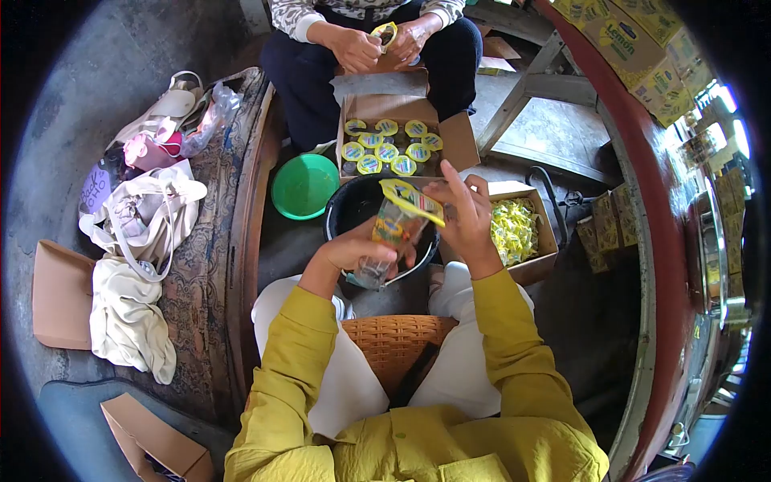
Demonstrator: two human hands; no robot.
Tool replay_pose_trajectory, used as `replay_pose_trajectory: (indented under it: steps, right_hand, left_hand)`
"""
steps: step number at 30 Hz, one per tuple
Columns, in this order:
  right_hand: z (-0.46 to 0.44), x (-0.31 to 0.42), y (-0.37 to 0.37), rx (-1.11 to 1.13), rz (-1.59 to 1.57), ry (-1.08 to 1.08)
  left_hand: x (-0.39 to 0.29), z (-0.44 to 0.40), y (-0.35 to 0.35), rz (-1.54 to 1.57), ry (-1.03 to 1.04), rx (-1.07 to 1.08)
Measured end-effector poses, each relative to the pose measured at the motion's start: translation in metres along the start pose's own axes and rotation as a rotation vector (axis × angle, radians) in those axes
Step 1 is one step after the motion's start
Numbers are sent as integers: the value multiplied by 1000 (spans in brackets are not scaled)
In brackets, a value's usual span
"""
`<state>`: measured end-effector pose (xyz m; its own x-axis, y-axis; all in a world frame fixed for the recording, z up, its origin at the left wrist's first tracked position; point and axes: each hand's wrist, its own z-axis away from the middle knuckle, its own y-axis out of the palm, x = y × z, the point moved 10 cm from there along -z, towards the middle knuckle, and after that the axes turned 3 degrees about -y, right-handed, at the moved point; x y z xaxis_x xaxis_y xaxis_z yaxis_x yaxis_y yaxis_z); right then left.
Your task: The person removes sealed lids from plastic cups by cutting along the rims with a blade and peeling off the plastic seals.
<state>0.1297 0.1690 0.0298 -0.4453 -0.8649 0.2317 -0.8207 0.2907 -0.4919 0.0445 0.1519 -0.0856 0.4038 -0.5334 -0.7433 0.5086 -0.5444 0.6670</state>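
My left hand (357, 251) is closed round a clear plastic cup (391, 228) with a coloured print. The cup is tilted, and its yellow-rimmed lid (411, 198) faces up and to the right. Beside the lid is my right hand (468, 215), its fingers stretched up and apart. Whether its thumb and palm touch the rim I cannot tell. Beneath both hands stands a dark bucket (337, 210), its inside mostly hidden. To the right, a cardboard box (532, 271) holds a heap of small yellow-and-clear packets (514, 230).
A carton (462, 143) of yellow-lidded cups (386, 151) lies ahead. Behind it, another person's hands (377, 46) hold a yellow-rimmed piece. A green basin (305, 186) sits left of the bucket. Bags (152, 213) lie on the patterned bench (201, 297). Right stands a red-edged table (634, 136).
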Motion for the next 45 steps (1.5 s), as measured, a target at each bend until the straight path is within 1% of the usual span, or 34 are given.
replay_pose_trajectory:
  steps: [3,4,7,10,13,16,19,22,25,28,31,34,37,41,45]
  right_hand:
    - [0,-8,-1,-16,51,23]
    - [0,-9,-1,-17,68,30]
    - [0,-12,-1,5,109,39]
    - [2,-13,5,43,131,37]
    - [3,-8,8,64,145,18]
    - [3,-8,7,66,161,24]
    - [4,-9,8,64,168,32]
    - [3,-8,9,64,169,33]
    - [2,-5,7,63,140,28]
    - [3,-3,8,77,113,10]
    - [2,-1,9,106,78,13]
    - [4,3,8,107,64,-11]
    - [1,10,5,105,46,-46]
    - [0,11,8,133,29,-41]
    - [0,12,9,119,27,-69]
  left_hand:
    - [-29,2,-11,-148,158,-190]
    - [-35,1,-14,-210,208,-220]
    - [-49,8,-30,-501,313,-369]
    - [-51,20,-43,-539,318,-525]
    - [-65,23,-22,-1004,402,-631]
    - [-65,18,-24,-1077,273,-672]
    - [-69,22,-24,-1034,389,-695]
    - [-65,21,-23,-1007,333,-671]
    - [-64,22,-23,-1035,361,-622]
    - [-45,19,-36,-913,197,-584]
    - [-42,15,-26,-752,173,-428]
    - [-31,16,-26,-522,79,-361]
    - [-26,16,-20,-477,22,-301]
    - [-24,18,-22,-506,-7,-290]
    - [-23,20,-19,-454,-76,-276]
